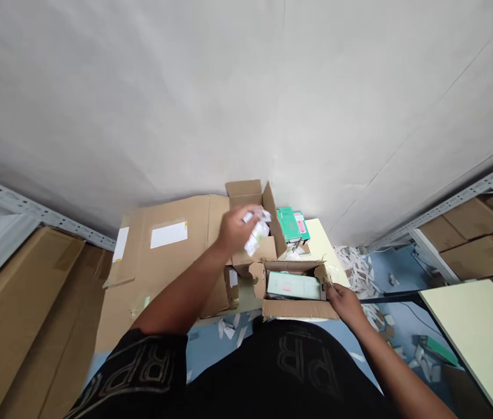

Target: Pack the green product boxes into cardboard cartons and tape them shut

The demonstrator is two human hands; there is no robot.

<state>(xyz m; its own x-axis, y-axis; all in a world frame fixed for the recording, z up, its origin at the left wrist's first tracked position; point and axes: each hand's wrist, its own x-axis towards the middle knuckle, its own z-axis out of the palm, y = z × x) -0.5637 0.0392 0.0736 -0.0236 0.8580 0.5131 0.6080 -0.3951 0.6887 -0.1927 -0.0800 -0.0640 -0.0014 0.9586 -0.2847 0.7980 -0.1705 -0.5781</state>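
Note:
My left hand (pixel 234 230) is closed on a crumpled white wrapper (pixel 255 240), partly smeared by motion. It is over a cardboard box (pixel 252 187) whose flaps stand up at the back of the table. At the table's front, my right hand (pixel 344 301) grips the right end of a small open carton (pixel 301 309) with torn edges. Inside that carton lies a pale green box (pixel 293 285) with a pinkish mark. Green boxes (pixel 287 224) stand behind it, right of the flapped box.
Large flattened cardboard (pixel 176 267) with white labels covers the left side. Paper strips (pixel 357 270) litter the blue floor (pixel 392 267). Shelving (pixel 482 192) with cartons rises at right, and tall cartons (pixel 23 314) stand at left. Another pale table (pixel 477 331) is at lower right.

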